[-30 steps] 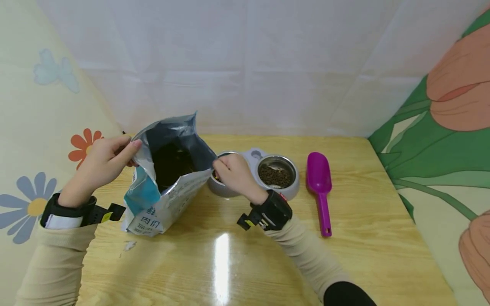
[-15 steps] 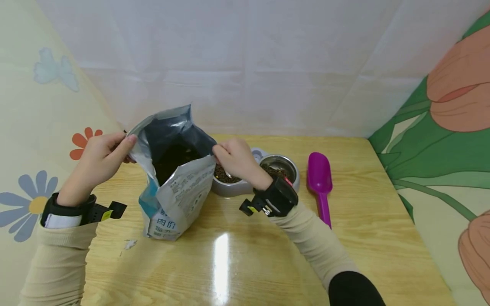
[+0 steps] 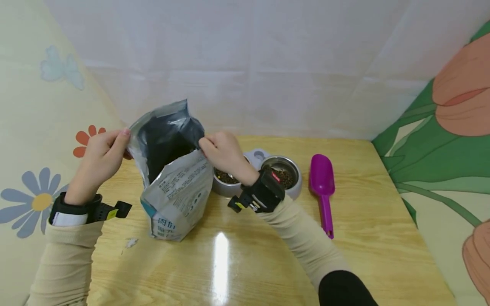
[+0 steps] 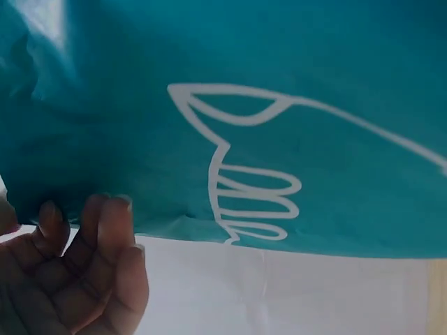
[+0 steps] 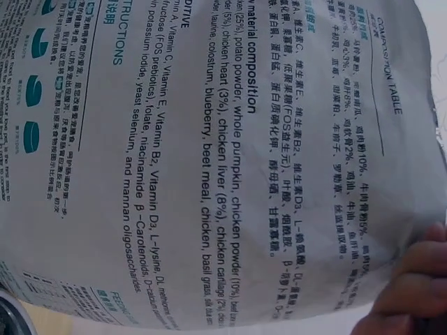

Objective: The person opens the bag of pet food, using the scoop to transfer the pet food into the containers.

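A silver and teal pet food bag (image 3: 180, 182) stands on the wooden table with its mouth spread wide; the inside is dark. My left hand (image 3: 103, 157) pinches the left side of the rim between thumb and fingers. At the right corner of the rim, my right hand (image 3: 227, 155) grips the edge with curled fingers. In the left wrist view the teal side of the bag (image 4: 335, 174) carries a white line drawing, and the left fingers (image 4: 115, 230) curl at its edge. Printed ingredient text covers the bag (image 5: 188, 174) in the right wrist view.
Behind the right hand is a grey double feeder with a left steel bowl (image 3: 226, 177) and a right steel bowl (image 3: 281, 172), both holding brown kibble. A purple scoop (image 3: 322, 182) lies to their right. White cloth (image 3: 268, 85) hangs behind the table (image 3: 367, 238).
The bag has come more upright, and its base has shifted right. Both hands have kept hold of the rim, the left rising slightly and the right moving up and a little left.
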Demonstrator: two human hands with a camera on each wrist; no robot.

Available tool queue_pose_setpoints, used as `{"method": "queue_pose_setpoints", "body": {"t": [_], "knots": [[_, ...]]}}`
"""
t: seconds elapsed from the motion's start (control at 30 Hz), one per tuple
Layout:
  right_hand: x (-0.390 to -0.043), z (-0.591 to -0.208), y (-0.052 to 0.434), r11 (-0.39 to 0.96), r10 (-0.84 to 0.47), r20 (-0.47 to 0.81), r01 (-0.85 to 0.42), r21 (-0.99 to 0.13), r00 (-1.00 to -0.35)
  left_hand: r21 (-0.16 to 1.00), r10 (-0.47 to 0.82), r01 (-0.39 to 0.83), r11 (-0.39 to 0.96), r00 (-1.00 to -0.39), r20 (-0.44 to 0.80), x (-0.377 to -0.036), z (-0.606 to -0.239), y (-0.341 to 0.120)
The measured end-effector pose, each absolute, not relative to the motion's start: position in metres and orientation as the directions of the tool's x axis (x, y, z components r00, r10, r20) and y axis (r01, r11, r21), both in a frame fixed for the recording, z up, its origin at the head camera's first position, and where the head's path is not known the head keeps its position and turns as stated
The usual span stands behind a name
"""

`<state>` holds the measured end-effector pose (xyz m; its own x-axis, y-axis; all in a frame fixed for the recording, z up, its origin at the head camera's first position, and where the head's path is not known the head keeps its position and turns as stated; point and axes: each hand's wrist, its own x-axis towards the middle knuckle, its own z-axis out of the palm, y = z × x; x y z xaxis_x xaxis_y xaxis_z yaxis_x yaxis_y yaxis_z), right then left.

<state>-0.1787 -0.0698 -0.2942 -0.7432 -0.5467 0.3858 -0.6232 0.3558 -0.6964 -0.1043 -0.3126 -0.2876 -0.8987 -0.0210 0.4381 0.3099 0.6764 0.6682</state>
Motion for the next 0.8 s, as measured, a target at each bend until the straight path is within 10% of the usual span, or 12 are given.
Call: {"method": "queue_pose_setpoints", "body": {"t": [0.33, 0.8], "knots": [[-0.181, -0.305, -0.082, 0.257, -0.515, 0.453, -0.636, -0.728, -0.727, 0.660, 0.003, 0.414, 0.627, -0.849, 0.529, -0.078, -0.302, -0.297], [-0.183, -0.306, -0.086, 0.243, -0.550, 0.446, -0.647, -0.722, -0.705, 0.325, 0.096, 0.449, 0.832, -0.695, 0.713, -0.050, -0.318, -0.263]]}}
